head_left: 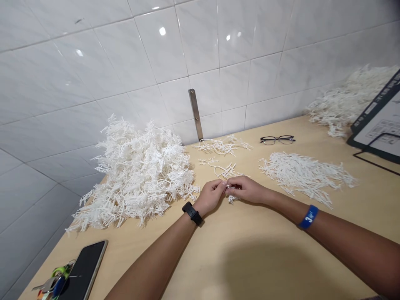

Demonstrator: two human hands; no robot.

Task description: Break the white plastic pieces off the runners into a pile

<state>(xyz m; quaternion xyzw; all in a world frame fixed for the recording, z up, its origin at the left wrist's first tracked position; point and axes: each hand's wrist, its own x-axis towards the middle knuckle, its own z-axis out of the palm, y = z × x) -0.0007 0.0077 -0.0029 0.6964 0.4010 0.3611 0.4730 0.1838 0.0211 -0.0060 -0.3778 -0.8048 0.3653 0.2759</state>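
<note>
Fingertips together over the tabletop, my left hand (210, 196) and my right hand (246, 190) both pinch a small white branched piece (231, 199). It looks like thin plastic twigs; most of it is hidden by the fingers. To the left rises a big heap of white branched pieces (143, 171). Beyond my hands lie a small loose cluster of bare white stems (223, 145) and another few stems (225, 170). Right of my right hand spreads a flat pile of short white sticks (308, 173).
Eyeglasses (277, 139) rest behind the flat pile. A phone (84, 271) and keys (54, 281) lie front left. A dark-framed board on a stand (379, 121) and another white heap (350, 98) occupy the right. A metal bracket (195, 114) is fixed to the tiled wall (200, 50).
</note>
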